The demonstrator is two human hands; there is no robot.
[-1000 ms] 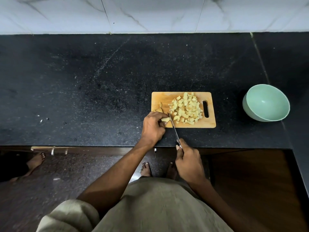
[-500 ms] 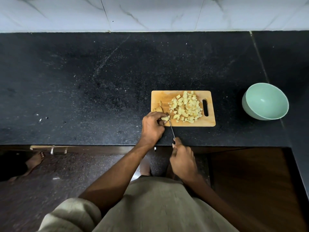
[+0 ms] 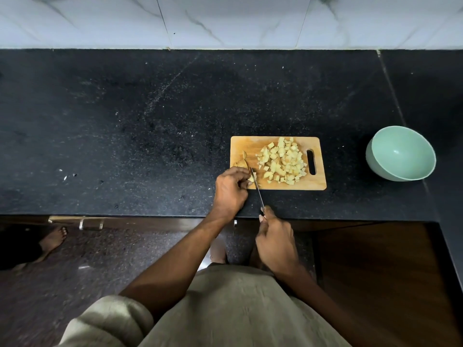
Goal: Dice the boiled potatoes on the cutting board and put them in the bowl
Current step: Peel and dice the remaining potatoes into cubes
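Cutting board (image 3: 278, 162) sits on the counter (image 3: 125, 134) near its front edge, right of centre; bowl (image 3: 400, 154) on the counter well apart to the board's right, wall tiles (image 3: 225, 21) behind. Diced potato pile (image 3: 283, 161) on the board's right half next to the handle slot (image 3: 311, 162), uncut potato pieces (image 3: 242, 160) at the board's left edge. Left hand (image 3: 231, 190) over the board's front-left corner on a piece, probably touching the knife (image 3: 256, 187) just to its right; right hand (image 3: 275, 242) on the handle in front of the counter edge.

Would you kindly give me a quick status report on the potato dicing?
Left hand holds a potato piece on cutting board; right hand grips knife, blade on it. Diced pile on board. Bowl empty, path unobstructed.
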